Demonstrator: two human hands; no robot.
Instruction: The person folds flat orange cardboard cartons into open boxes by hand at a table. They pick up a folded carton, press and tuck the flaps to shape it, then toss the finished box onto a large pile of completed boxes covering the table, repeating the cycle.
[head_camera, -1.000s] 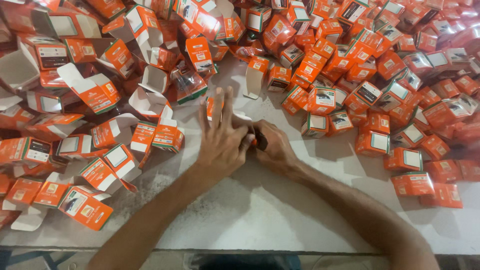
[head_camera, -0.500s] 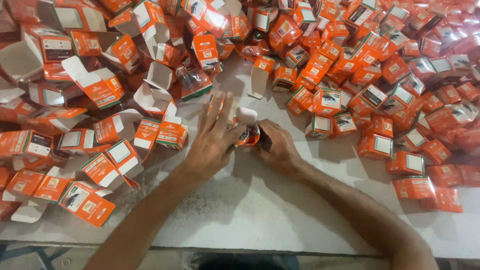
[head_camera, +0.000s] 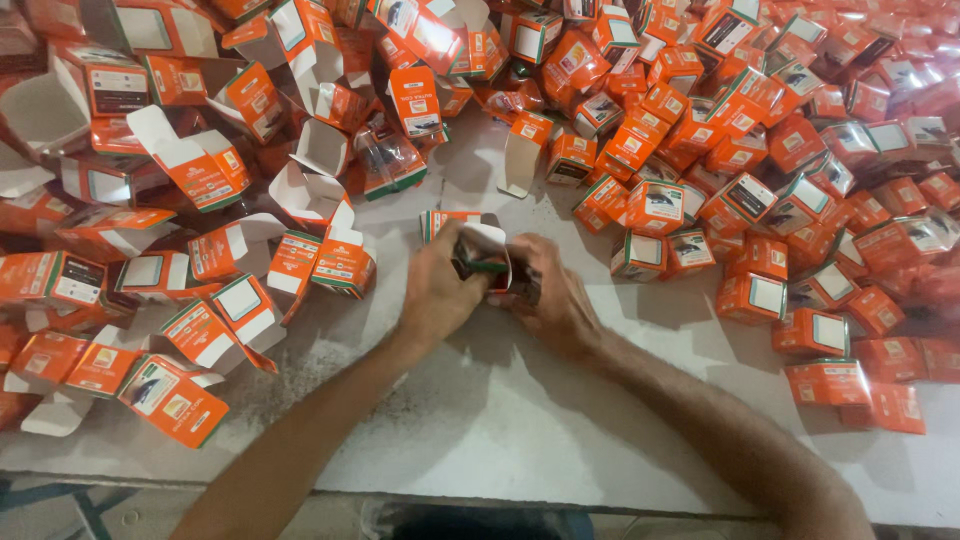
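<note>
Under your grip runs a white table (head_camera: 500, 420), its top scuffed and dusty, its near edge just below your forearms. The bare patch lies on your side of the grip and spreads toward that edge. To the left of the grip lie open orange cartons (head_camera: 200, 165) with white flaps raised, loosely heaped, some tipped on their sides. To the right of the grip and beyond it lie closed small orange boxes (head_camera: 760, 210), packed close and touching one another, reaching to the far edge of view. One opened carton (head_camera: 525, 150) stands upright just beyond the grip, flap hanging down onto the table.
</note>
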